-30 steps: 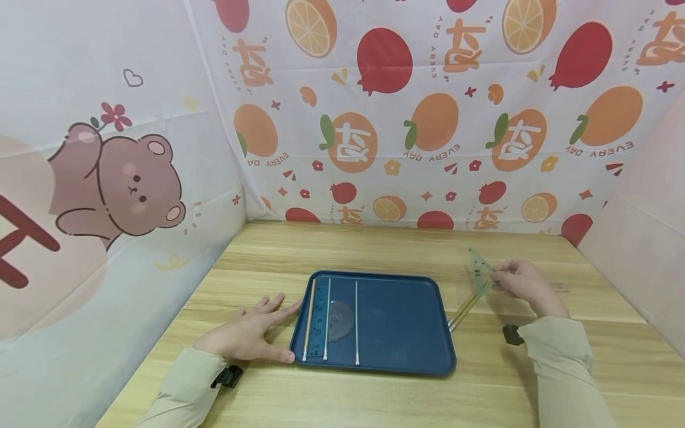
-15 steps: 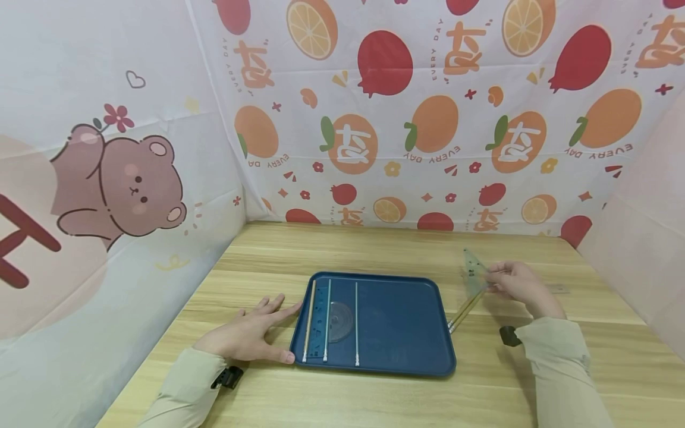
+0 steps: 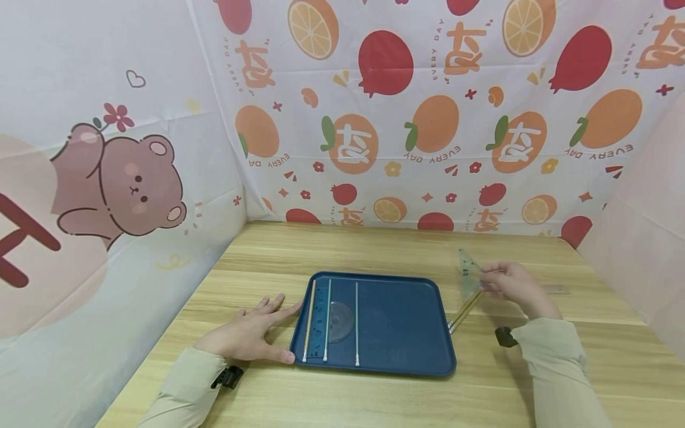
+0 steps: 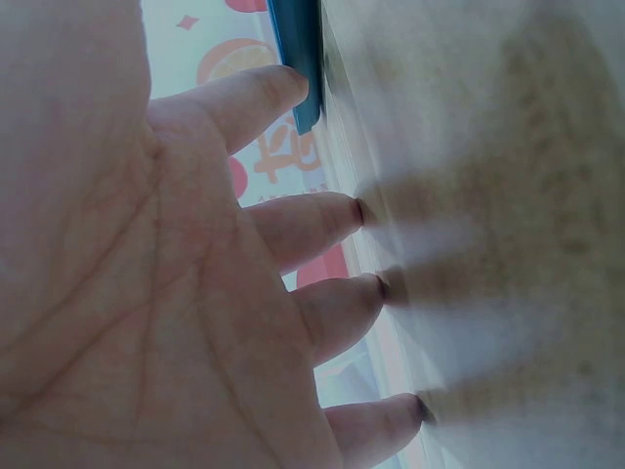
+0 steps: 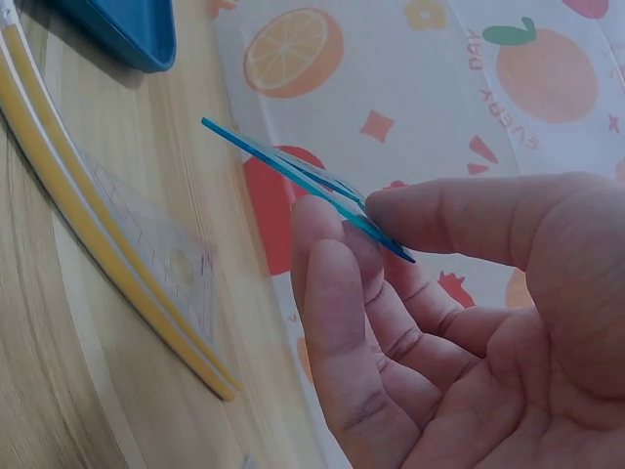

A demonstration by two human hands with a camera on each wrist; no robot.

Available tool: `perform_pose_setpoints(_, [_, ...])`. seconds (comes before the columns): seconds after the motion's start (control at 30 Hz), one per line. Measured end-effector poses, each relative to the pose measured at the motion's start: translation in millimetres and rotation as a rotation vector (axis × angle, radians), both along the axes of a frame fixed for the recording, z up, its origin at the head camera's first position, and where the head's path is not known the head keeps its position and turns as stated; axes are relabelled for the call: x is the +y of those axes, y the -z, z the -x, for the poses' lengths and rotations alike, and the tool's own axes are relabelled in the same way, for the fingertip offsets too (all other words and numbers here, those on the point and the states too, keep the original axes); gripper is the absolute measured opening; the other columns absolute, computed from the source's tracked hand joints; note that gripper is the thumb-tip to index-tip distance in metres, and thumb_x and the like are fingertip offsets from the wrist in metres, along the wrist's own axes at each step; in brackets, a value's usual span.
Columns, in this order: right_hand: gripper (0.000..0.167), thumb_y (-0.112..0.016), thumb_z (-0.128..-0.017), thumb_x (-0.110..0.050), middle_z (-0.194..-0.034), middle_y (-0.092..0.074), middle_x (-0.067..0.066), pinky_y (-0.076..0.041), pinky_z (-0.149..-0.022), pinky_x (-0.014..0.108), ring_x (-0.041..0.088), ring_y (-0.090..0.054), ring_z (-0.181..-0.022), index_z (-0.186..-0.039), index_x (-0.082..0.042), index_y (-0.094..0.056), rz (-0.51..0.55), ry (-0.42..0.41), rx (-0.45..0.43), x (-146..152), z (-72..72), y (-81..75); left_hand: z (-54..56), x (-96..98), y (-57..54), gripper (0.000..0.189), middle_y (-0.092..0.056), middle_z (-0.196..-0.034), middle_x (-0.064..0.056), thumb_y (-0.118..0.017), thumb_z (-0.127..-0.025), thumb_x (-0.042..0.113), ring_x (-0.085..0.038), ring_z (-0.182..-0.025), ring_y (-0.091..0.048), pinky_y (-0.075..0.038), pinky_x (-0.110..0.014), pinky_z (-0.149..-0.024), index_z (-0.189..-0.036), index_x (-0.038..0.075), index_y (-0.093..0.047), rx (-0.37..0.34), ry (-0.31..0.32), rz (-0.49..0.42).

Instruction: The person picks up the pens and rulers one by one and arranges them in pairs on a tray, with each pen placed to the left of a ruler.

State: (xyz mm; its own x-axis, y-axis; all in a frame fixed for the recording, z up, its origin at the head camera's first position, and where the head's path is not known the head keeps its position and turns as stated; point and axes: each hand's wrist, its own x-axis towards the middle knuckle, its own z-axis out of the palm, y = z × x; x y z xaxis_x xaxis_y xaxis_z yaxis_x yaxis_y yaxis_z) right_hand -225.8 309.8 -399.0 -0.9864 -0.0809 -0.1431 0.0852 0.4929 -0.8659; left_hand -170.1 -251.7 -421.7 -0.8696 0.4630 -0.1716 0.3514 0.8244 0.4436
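Observation:
My right hand (image 3: 515, 288) pinches a see-through blue-green set square (image 3: 467, 273) between thumb and fingers, above the table right of the tray. The right wrist view shows the set square edge-on. My left hand (image 3: 248, 333) lies with fingers spread, its thumb and index finger at the left side of the blue tray (image 3: 401, 321). In the tray, a wood-coloured pencil (image 3: 309, 321), a blue ruler (image 3: 319, 321) and a pale pencil (image 3: 327, 321) lie side by side. A clear protractor (image 3: 342, 321) and another pale pencil (image 3: 357, 324) lie to their right.
Two yellow pencils (image 3: 464, 312) slant on the wooden table, eraser ends by the tray's right edge. Next to them lies a clear set square (image 5: 176, 259). Part of a clear ruler (image 3: 556, 289) shows right of my right hand. Printed cloth walls bound the table's back and sides.
My right hand has moved slightly left with the set square, toward the tray. The left hand and the things in the tray have stayed where they were.

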Motion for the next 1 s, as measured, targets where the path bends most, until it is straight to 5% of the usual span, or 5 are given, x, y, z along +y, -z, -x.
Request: perform_pose_setpoints(1.0, [0.049, -0.059, -0.109, -0.012, -0.118, -0.073, 0.024, -0.065, -0.083, 0.025, 0.007, -0.075, -0.086, -0.142, 0.021, -0.043, 0.071, -0.029, -0.005, -37.6, 3.1, -3.6, -0.6, 0.6, -0.2, 0.108, -0.021, -0.176, -0.029, -0.084, -0.081, 0.069, -0.062, -0.160, -0.016, -0.011, -0.094, -0.111, -0.169, 0.029, -0.037, 0.007, 0.006, 0.001])
